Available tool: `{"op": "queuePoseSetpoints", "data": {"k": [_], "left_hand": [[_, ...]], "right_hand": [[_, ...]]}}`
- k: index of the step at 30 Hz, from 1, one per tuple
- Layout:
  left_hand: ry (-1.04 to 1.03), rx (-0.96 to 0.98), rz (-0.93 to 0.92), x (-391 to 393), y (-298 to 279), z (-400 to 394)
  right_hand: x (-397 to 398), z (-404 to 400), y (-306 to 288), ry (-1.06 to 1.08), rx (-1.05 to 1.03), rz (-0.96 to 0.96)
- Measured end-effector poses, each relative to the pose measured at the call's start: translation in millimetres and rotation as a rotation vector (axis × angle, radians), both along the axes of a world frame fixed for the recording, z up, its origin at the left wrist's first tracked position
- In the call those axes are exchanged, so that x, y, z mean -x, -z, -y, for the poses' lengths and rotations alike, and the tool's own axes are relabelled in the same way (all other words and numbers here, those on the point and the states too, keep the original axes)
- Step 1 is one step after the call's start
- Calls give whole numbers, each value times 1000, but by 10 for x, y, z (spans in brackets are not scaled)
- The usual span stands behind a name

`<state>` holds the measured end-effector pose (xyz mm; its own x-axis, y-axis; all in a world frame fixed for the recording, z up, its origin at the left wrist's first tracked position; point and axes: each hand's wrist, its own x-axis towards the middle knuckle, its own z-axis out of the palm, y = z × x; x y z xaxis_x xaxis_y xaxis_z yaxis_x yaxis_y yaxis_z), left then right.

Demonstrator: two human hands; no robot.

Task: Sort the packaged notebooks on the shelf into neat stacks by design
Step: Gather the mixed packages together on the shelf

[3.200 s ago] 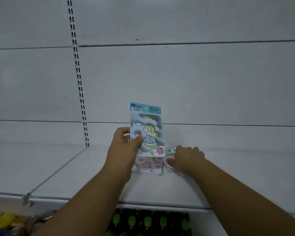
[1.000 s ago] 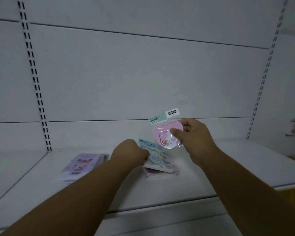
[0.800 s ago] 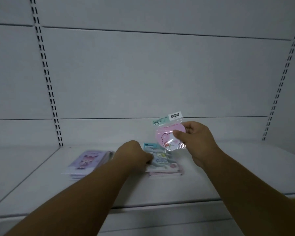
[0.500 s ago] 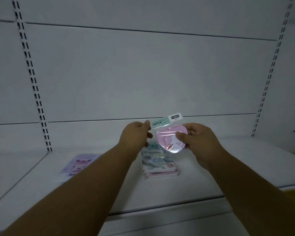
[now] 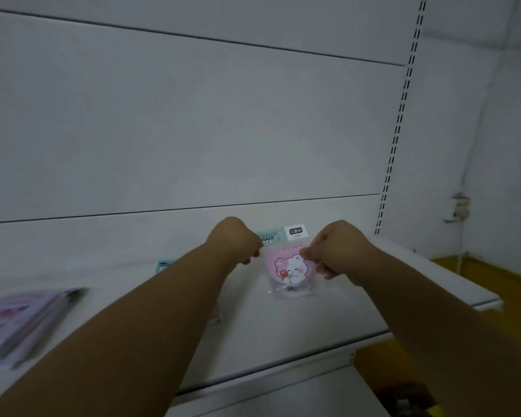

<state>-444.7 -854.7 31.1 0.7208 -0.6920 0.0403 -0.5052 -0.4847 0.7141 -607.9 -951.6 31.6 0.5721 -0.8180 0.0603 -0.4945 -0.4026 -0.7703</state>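
- My left hand (image 5: 235,240) is closed on the left edge of the pink bear notebook packet (image 5: 288,267), fingers curled tight around the plastic.
- My right hand (image 5: 339,249) grips the packet's right edge the same way, with the thumb in front and the other fingers tucked behind.
- The packet hangs between my two hands, upright and facing me; its lower clear plastic edge comes down to the shelf (image 5: 313,320), though I cannot tell whether it touches.
- The pink face shows a white bear holding something red, and a teal and white header card (image 5: 283,234) runs across the top, just above my knuckles.
- Well to the left of my left hand, near the frame's edge, a stack of purple notebooks (image 5: 21,320) lies flat on the shelf, blurred.
- Behind my left forearm, a small teal corner (image 5: 164,265) of another packet peeks out on the shelf; the rest is hidden by my arm.
- To the right of my right hand, past the shelf's end, a slotted upright (image 5: 399,124) climbs the white back panel.
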Motion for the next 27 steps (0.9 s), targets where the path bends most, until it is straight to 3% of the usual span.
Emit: {"op": "queuePoseSetpoints", "data": {"k": [7, 10, 16, 21, 27], "left_hand": [[-32, -268, 140, 9, 172, 283], [-55, -323, 252, 49, 212, 279], [-104, -245, 415, 116, 203, 64], [-163, -115, 504, 9, 90, -722], [-388, -58, 561, -373, 69, -2543]], "right_hand": [[-74, 279, 204, -93, 131, -258], [-79, 274, 185, -128, 318, -309], [-230, -78, 18, -245, 565, -78], [-573, -706, -273, -359, 747, 28], [-1272, -2253, -549, -560, 846, 110]]}}
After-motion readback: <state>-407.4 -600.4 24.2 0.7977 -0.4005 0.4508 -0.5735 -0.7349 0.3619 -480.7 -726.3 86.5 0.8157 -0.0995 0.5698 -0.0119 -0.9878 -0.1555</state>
